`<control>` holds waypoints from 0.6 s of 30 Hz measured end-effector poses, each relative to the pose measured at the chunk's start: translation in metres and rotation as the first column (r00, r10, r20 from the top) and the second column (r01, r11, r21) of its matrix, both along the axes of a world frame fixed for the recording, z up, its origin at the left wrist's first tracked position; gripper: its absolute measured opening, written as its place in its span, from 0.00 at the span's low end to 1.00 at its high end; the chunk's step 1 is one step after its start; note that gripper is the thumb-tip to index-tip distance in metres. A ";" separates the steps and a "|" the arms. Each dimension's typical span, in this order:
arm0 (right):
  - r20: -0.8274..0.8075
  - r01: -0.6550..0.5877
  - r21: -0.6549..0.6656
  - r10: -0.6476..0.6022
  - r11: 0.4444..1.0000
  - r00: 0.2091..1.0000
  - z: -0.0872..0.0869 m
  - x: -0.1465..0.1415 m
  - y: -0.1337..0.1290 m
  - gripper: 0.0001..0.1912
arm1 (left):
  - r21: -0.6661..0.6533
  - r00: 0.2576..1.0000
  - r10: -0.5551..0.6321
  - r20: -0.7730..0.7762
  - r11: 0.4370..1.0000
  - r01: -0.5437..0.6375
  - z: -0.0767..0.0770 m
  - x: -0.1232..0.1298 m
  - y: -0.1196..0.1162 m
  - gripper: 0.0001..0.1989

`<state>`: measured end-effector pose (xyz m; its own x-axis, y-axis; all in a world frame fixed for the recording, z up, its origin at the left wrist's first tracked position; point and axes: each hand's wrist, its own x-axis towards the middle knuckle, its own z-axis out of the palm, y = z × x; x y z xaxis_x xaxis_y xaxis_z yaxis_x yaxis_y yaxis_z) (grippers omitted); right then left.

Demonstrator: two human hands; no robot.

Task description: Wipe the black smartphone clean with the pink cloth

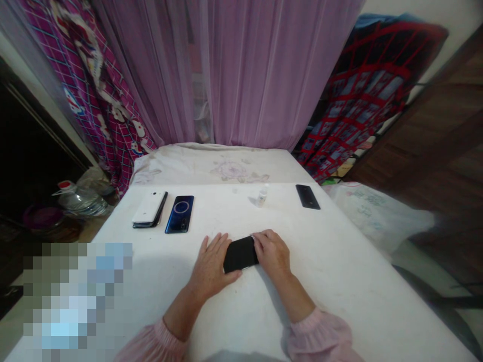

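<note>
A black smartphone (241,254) lies on the white table, its dark face up, between my two hands. My left hand (211,264) grips its left end, thumb along the near edge and fingers at the far edge. Over the right end, my right hand (272,251) is closed, its fingertips pressed together at the far right corner. A small pale bit shows at those fingertips, too small to name. Beyond my hands stands a small clear bottle (261,197) with a whitish cap.
Left of my hands are a blue phone (180,214) with a ring on its back and stacked phones, a white one (150,207) on top. Another dark phone (308,196) lies at the right edge. The white-covered table (339,291) meets purple curtains (256,75); a blurred patch covers the lower left.
</note>
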<state>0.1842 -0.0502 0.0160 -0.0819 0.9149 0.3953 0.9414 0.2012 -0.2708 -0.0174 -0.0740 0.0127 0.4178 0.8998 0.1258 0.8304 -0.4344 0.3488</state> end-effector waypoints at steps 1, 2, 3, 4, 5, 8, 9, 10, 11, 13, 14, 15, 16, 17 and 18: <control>0.009 0.028 0.014 -0.028 1.000 1.000 -0.001 0.006 0.001 0.11 | -0.001 1.000 0.003 -0.002 1.000 -0.003 0.000 0.000 0.000 0.35; 0.019 0.052 0.030 -0.053 0.998 0.998 -0.002 0.011 0.003 0.11 | -0.003 1.000 0.005 -0.004 1.000 -0.005 0.001 0.000 0.000 0.35; 0.030 0.070 0.043 -0.071 0.997 0.997 -0.003 0.014 0.003 0.11 | -0.007 1.000 0.004 -0.006 1.000 -0.004 0.001 0.000 0.000 0.35; 0.039 0.081 0.054 -0.083 0.995 0.996 -0.003 0.015 0.004 0.11 | -0.009 1.000 0.001 -0.008 1.000 -0.001 0.001 0.000 0.000 0.35; 0.046 0.083 0.061 -0.086 0.995 0.995 -0.004 0.014 0.004 0.11 | -0.010 1.000 -0.002 -0.009 1.000 0.002 0.002 0.000 0.001 0.35; 0.052 0.035 0.069 -0.038 0.997 0.998 -0.004 0.002 0.002 0.10 | -0.012 1.000 -0.006 -0.010 1.000 0.006 0.002 0.000 0.000 0.35; 0.051 0.006 0.069 -0.010 0.998 0.999 -0.003 -0.003 0.000 0.10 | -0.011 1.000 -0.004 -0.010 1.000 0.004 0.002 0.000 0.000 0.35; 0.051 -0.023 0.067 0.020 0.997 0.999 -0.003 -0.008 -0.001 0.10 | -0.010 1.000 -0.003 -0.009 1.000 0.003 0.002 0.000 0.000 0.35; 0.050 -0.048 0.064 0.045 0.997 0.998 -0.002 -0.012 -0.002 0.10 | -0.007 1.000 -0.002 -0.006 1.000 0.002 0.001 0.000 0.000 0.35; 0.045 -0.069 0.055 0.066 0.996 0.997 -0.002 -0.013 -0.003 0.10 | 0.003 1.000 -0.004 -0.001 1.000 0.004 0.001 0.000 0.001 0.34; 0.042 -0.060 0.050 0.058 0.997 0.997 -0.001 -0.011 -0.003 0.10 | 0.004 1.000 -0.006 0.000 1.000 0.006 0.001 0.000 0.001 0.34; 0.039 -0.041 0.044 0.039 0.998 0.998 -0.002 -0.006 -0.002 0.10 | 0.001 1.000 -0.008 -0.003 1.000 0.008 0.001 0.000 0.001 0.35; 0.038 -0.013 0.039 0.012 0.999 0.999 -0.002 -0.001 0.000 0.10 | -0.006 1.000 -0.008 -0.009 1.000 0.008 0.001 0.000 0.001 0.35; 0.039 0.020 0.037 -0.021 0.999 0.999 -0.002 0.005 0.001 0.09 | -0.015 1.000 -0.007 -0.015 1.000 0.007 0.002 0.000 0.001 0.36; 0.043 0.051 0.038 -0.053 0.998 0.998 -0.003 0.011 0.003 0.09 | -0.023 1.000 -0.006 -0.020 1.000 0.005 0.002 0.000 0.001 0.36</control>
<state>0.1951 -0.0470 0.0133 -0.0527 0.9031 0.4262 0.9615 0.1611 -0.2226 -0.0177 -0.0731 0.0150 0.4252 0.8999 0.0963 0.8350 -0.4311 0.3419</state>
